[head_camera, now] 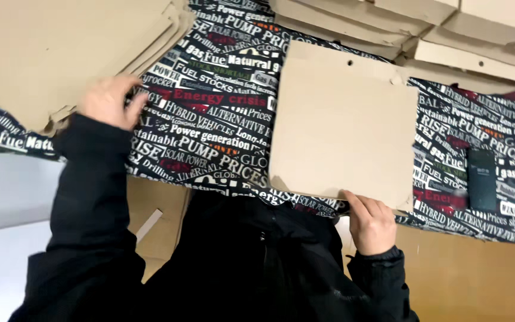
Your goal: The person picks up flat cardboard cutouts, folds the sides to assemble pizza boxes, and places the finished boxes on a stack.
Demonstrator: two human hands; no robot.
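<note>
The flat square sheet of brown cardboard lay on the desk with its black word-printed cloth; it looked light, stiff and creasable, best taken by an edge. The right hand pinched its near edge, while the left hand, left of the sheet, seemed clenched on a stack of brown cardboard blanks.

right hand pinches the flat square brown cardboard sheet; left hand touches the stacked brown cardboard pile left of the sheet.
</note>
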